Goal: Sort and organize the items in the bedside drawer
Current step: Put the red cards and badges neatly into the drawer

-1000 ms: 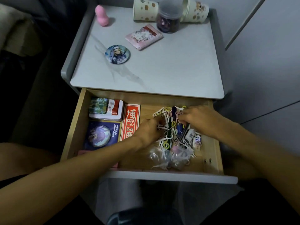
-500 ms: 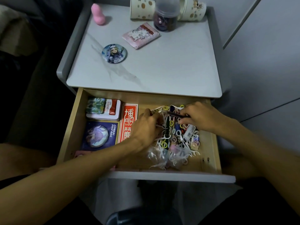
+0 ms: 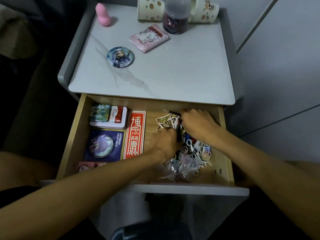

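Bedside drawer (image 3: pixel 150 123) stands pulled out toward me beneath the worktop (image 3: pixel 173 75), and both hands are inside its right half. The right hand (image 3: pixel 197 123) sits at the far side and pinches a thin dark stick (image 3: pixel 173 112) at its fingertips. The left hand (image 3: pixel 164 141) is knuckles-up with its fingers curled down into the loose pile (image 3: pixel 194 149); I cannot tell whether it grips anything. Risks noted: the pile is a tangle of white hooked picks (image 3: pixel 166 119) and small rings (image 3: pixel 185 149), so I judge that lifting one piece may drag others along and scatter them across the bare wood or over the near front panel (image 3: pixel 190 188). The stick is held close under the worktop's edge, where a quick lift could knock it loose. The clear plastic bags (image 3: pixel 180 168) at the near side look flimsy and could spill if a wrist catches them. Contents: the left half holds a white tin (image 3: pixel 110 124) with a green box (image 3: pixel 100 112) and a red packet (image 3: pixel 118 115) on it, a blue card (image 3: pixel 119 154) bearing a round badge, a red box (image 3: pixel 136 134) just beside them, and a pink item (image 3: pixel 84 168) at the near left, only partly in view. On the worktop, a lidded jar (image 3: pixel 175 19) holds something dark that I cannot identify. It stands between two paper cups (image 3: pixel 149 10) lying on their sides, interiors not visible.
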